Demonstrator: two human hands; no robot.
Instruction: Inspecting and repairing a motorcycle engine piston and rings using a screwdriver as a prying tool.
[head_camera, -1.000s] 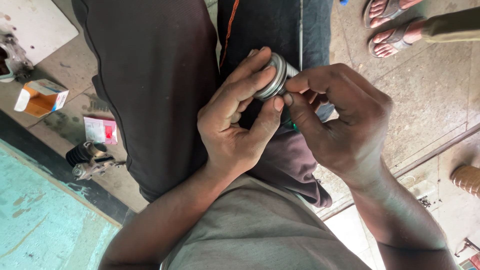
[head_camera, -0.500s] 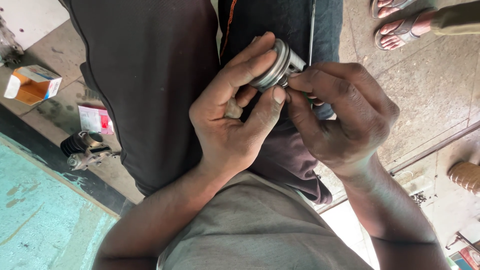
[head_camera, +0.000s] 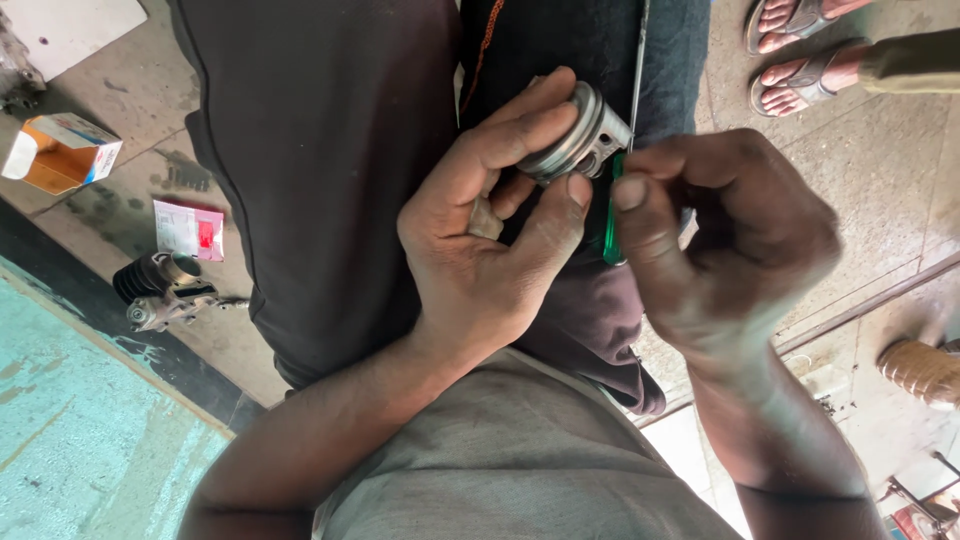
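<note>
Stained concrete floor (head_camera: 880, 190) fills the background, with a small orange-and-white carton (head_camera: 58, 152), a flat red-and-white packet (head_camera: 188, 229) and a finned dark engine cylinder (head_camera: 165, 290) lying well apart from the work, and another person's sandalled feet (head_camera: 800, 45) at the top right. Over the person's dark-trousered lap, the left hand (head_camera: 480, 250) holds a round grey metal piston (head_camera: 580, 135): thumb and fingers are closed around its rim, the thumb tip pressing from below and the index finger laid over the top. The piston sits at the fingertips, above the palm, its short cylindrical axis tilted up toward the right, so its grooved ringed side faces the other hand. The right hand (head_camera: 740, 240) is just beside it, fingers curled shut around a green-handled tool (head_camera: 610, 215) (likely a screwdriver, mostly hidden by the fist), whose thin metal shaft runs nearly straight up past the piston's right edge, touching or almost touching it. Both hands are equally close to the piston; only the left carries it. Its surface looks dull silver, with parallel grooves around the crown and a darker recess beneath.
</note>
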